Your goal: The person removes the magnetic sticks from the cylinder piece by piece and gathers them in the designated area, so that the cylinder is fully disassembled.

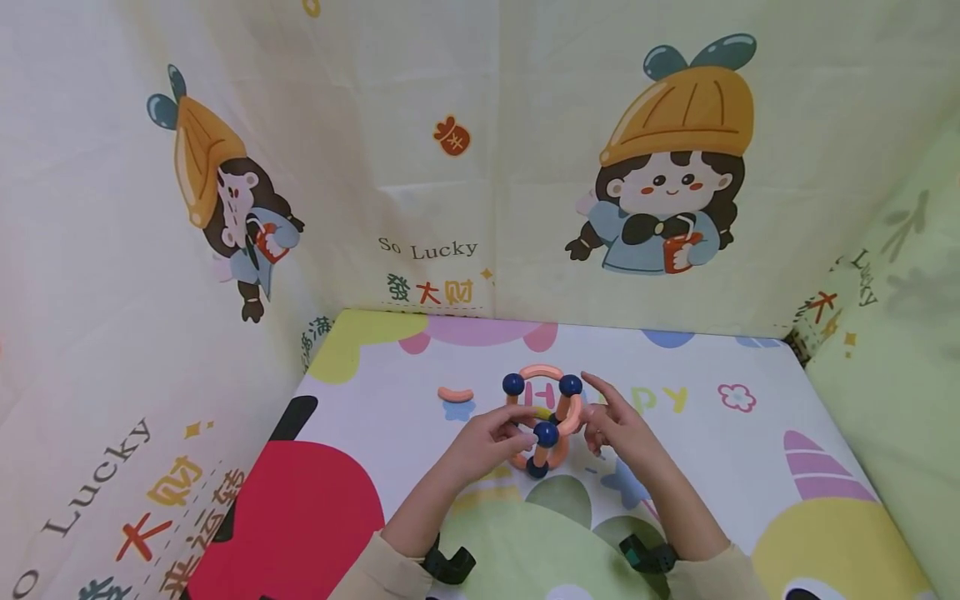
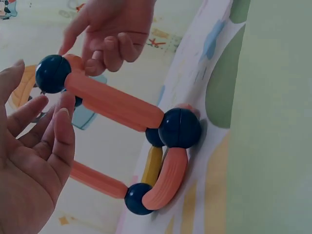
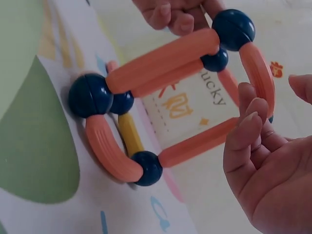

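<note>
Between the hands, a frame of blue balls and salmon sticks (image 3: 163, 61) stands on the mat, with three balls showing at its top in the head view. Curved sticks run between the top balls. Low in the frame is a yellow stick (image 2: 152, 163). My left hand (image 1: 487, 439) is beside the near top ball (image 2: 52, 73), its fingers loosely bent and the thumb apart from them. At the opposite side, my right hand (image 3: 273, 170) has its fingertips against the upper curved stick (image 3: 258, 73), with the thumb held away.
A loose curved salmon stick (image 1: 455, 395) lies on the printed mat (image 1: 405, 400), to the left of the frame. Printed cloth walls (image 1: 525, 183) rise behind the mat and along both sides. Each wrist wears a dark camera band (image 1: 450, 565).
</note>
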`<state>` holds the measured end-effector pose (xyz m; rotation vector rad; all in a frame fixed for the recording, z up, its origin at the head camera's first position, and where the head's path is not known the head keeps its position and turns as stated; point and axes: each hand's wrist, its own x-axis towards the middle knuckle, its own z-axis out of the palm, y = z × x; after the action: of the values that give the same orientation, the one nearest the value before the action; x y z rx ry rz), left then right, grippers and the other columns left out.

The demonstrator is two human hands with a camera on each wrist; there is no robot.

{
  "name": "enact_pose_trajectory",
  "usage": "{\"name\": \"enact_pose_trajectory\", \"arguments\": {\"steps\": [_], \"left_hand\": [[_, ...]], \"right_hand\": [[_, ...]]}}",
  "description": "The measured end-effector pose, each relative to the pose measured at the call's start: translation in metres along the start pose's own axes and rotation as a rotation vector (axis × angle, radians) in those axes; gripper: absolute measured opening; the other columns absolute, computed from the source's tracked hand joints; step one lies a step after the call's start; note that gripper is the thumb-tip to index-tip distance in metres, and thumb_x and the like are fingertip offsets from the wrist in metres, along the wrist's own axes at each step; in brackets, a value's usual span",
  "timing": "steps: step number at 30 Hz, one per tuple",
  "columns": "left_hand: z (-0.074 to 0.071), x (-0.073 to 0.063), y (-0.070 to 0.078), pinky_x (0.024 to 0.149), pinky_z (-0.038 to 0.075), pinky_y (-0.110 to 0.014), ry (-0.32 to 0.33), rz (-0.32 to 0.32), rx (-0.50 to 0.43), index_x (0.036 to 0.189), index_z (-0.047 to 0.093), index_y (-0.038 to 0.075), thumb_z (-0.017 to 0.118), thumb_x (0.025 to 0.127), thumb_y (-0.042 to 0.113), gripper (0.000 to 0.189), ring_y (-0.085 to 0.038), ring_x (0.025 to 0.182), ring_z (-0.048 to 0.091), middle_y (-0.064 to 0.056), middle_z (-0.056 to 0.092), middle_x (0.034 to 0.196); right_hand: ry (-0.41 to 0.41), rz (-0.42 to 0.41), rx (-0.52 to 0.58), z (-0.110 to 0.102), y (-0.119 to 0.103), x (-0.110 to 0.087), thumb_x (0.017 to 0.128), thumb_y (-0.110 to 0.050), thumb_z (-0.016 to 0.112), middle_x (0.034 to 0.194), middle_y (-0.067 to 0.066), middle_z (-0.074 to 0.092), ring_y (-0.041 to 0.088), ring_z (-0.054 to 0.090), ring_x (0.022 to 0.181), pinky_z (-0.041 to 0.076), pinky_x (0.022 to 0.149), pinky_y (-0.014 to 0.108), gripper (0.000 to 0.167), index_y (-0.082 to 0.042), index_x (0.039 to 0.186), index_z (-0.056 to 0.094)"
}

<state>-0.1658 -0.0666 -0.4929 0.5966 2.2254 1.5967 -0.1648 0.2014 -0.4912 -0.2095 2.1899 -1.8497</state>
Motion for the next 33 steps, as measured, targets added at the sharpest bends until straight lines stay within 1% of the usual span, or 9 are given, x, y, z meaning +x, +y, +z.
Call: {"name": "enact_pose_trajectory", "arguments": {"steps": [3, 6, 8, 11, 13, 19, 24, 29, 33], "left_hand": [[0.004, 0.001, 0.002, 0.074, 0.059, -0.042, -0.024, 0.010, 0.011, 0.131, 0.059, 0.038, 0.066, 0.092, 0.046, 0.040, -0.009, 0.092, 0.068, 0.004, 0.069, 0.113], [0.006, 0.003, 0.003, 0.070, 0.059, -0.033, -0.031, 0.023, 0.047, 0.131, 0.059, 0.037, 0.066, 0.092, 0.047, 0.041, -0.006, 0.091, 0.068, 0.004, 0.070, 0.111], [0.007, 0.003, 0.004, 0.068, 0.057, -0.028, -0.027, 0.031, 0.072, 0.131, 0.061, 0.032, 0.066, 0.093, 0.045, 0.041, -0.006, 0.089, 0.068, 0.002, 0.071, 0.108], [0.008, 0.003, 0.004, 0.067, 0.056, -0.025, -0.022, 0.034, 0.095, 0.131, 0.063, 0.028, 0.066, 0.094, 0.043, 0.040, -0.005, 0.088, 0.068, 0.001, 0.071, 0.107], [0.007, 0.004, 0.004, 0.067, 0.056, -0.025, -0.023, 0.040, 0.122, 0.130, 0.064, 0.027, 0.066, 0.093, 0.044, 0.040, -0.004, 0.087, 0.067, 0.004, 0.071, 0.105], [0.005, 0.007, 0.003, 0.067, 0.054, -0.024, -0.040, 0.094, 0.199, 0.126, 0.064, 0.035, 0.065, 0.092, 0.049, 0.037, 0.000, 0.083, 0.066, 0.013, 0.071, 0.098], [0.004, 0.008, 0.004, 0.065, 0.054, -0.024, -0.051, 0.113, 0.208, 0.124, 0.063, 0.038, 0.064, 0.093, 0.049, 0.033, 0.000, 0.082, 0.066, 0.012, 0.071, 0.095], [0.004, 0.009, 0.003, 0.066, 0.054, -0.024, -0.054, 0.119, 0.209, 0.124, 0.064, 0.035, 0.065, 0.093, 0.047, 0.033, 0.000, 0.081, 0.065, 0.009, 0.072, 0.094], [0.004, 0.009, 0.004, 0.067, 0.054, -0.023, -0.056, 0.115, 0.210, 0.125, 0.064, 0.034, 0.065, 0.093, 0.046, 0.034, 0.000, 0.082, 0.065, 0.007, 0.072, 0.095]], "right_hand": [[-0.023, -0.031, 0.032, 0.005, -0.001, -0.001, 0.103, -0.029, 0.053, 0.077, 0.007, 0.057, 0.023, 0.051, 0.056, 0.050, 0.057, 0.035, 0.063, -0.028, 0.157, 0.021], [-0.048, -0.064, 0.061, 0.008, 0.001, -0.001, 0.103, -0.024, 0.054, 0.078, 0.005, 0.056, 0.021, 0.050, 0.055, 0.049, 0.056, 0.032, 0.065, -0.027, 0.158, 0.019], [-0.064, -0.079, 0.080, 0.009, 0.002, -0.001, 0.103, -0.022, 0.054, 0.076, 0.003, 0.056, 0.021, 0.050, 0.054, 0.048, 0.055, 0.032, 0.066, -0.025, 0.158, 0.018], [-0.068, -0.089, 0.100, 0.011, 0.003, 0.000, 0.102, -0.021, 0.055, 0.074, 0.002, 0.057, 0.020, 0.051, 0.054, 0.049, 0.055, 0.034, 0.067, -0.025, 0.158, 0.018], [-0.064, -0.087, 0.106, 0.012, 0.003, 0.000, 0.102, -0.022, 0.055, 0.074, 0.002, 0.058, 0.019, 0.053, 0.054, 0.049, 0.056, 0.035, 0.068, -0.027, 0.158, 0.018], [-0.064, -0.095, 0.110, 0.012, 0.005, -0.001, 0.102, -0.021, 0.055, 0.078, 0.003, 0.060, 0.019, 0.052, 0.056, 0.048, 0.058, 0.034, 0.066, -0.028, 0.158, 0.020], [-0.061, -0.103, 0.098, 0.011, 0.006, -0.001, 0.102, -0.019, 0.055, 0.077, 0.005, 0.058, 0.022, 0.051, 0.056, 0.047, 0.058, 0.034, 0.066, -0.027, 0.158, 0.021], [-0.030, -0.086, 0.081, 0.012, 0.005, 0.000, 0.101, -0.023, 0.058, 0.080, 0.007, 0.056, 0.019, 0.050, 0.057, 0.047, 0.057, 0.033, 0.067, -0.030, 0.157, 0.023], [-0.017, -0.072, 0.058, 0.012, 0.006, 0.001, 0.100, -0.025, 0.060, 0.085, 0.014, 0.057, 0.019, 0.050, 0.057, 0.047, 0.058, 0.034, 0.068, -0.032, 0.157, 0.023]]}}
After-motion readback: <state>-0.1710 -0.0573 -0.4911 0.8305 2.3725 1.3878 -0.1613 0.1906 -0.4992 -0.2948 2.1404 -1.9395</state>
